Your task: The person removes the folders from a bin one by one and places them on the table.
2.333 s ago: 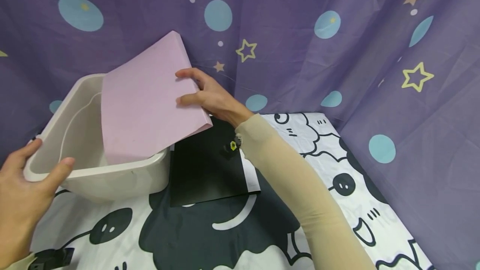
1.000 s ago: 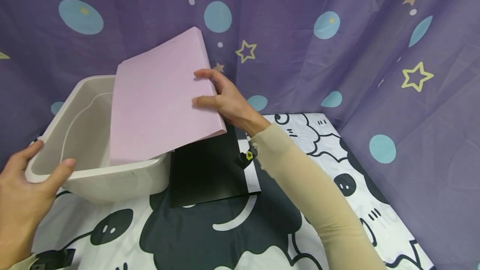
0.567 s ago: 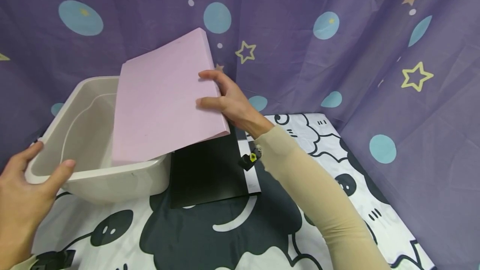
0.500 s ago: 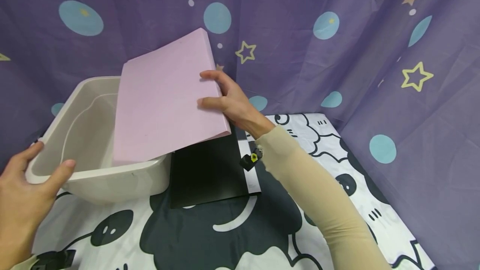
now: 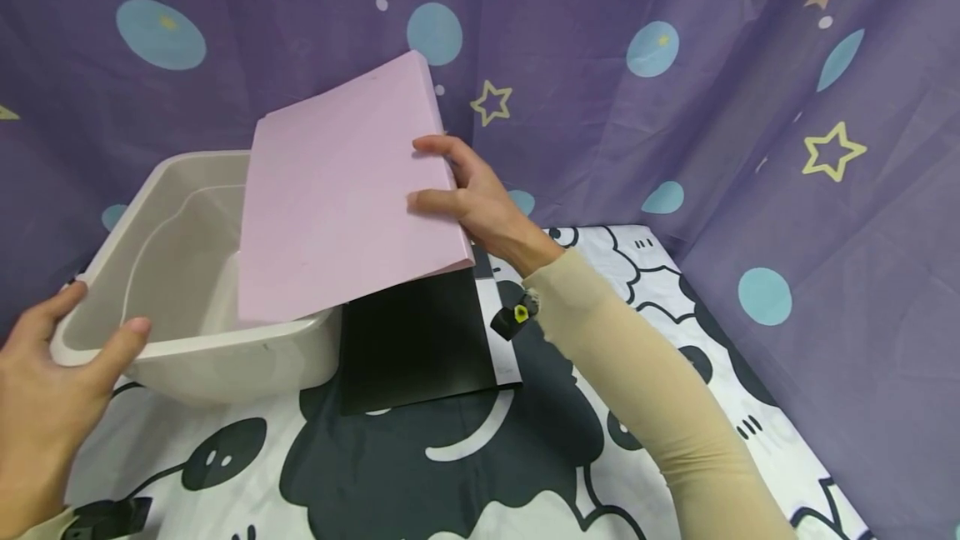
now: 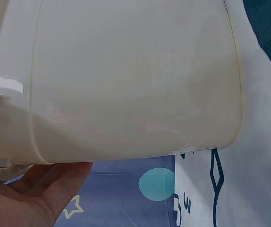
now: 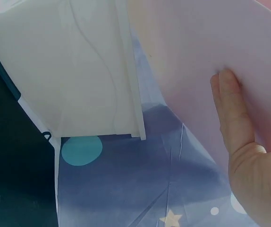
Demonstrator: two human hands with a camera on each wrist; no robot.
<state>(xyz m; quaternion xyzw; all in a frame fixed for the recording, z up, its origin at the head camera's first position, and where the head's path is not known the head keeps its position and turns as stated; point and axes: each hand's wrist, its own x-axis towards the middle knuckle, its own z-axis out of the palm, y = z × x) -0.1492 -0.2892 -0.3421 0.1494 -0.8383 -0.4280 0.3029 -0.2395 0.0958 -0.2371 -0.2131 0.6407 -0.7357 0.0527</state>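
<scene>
A thick pink folder (image 5: pixel 345 198) leans across the right side of a white plastic bin (image 5: pixel 232 348). Its lower left part overlaps the bin's opening. My right hand (image 5: pixel 480 202) grips the folder by its right edge, with a thumb and a finger across the front. In the right wrist view, other fingers (image 7: pixel 233 111) lie against its far side. My left hand (image 5: pixel 63 377) holds the bin's rim at the near left corner, thumb over the front rim. The left wrist view has the bin's outer wall (image 6: pixel 135 85) filling most of it, with the hand (image 6: pixel 36 198) at its corner.
A flat black folder (image 5: pixel 412 348) with a white strip lies on the cloth right of the bin, partly under the pink folder. The cloth (image 5: pixel 420 498) has a black and white sheep print. A purple curtain (image 5: pixel 570 157) with stars hangs behind and on the right.
My right hand has moved the pink folder to the right and slightly up, uncovering more of the bin's inside. My left hand and the bin have stayed in place.
</scene>
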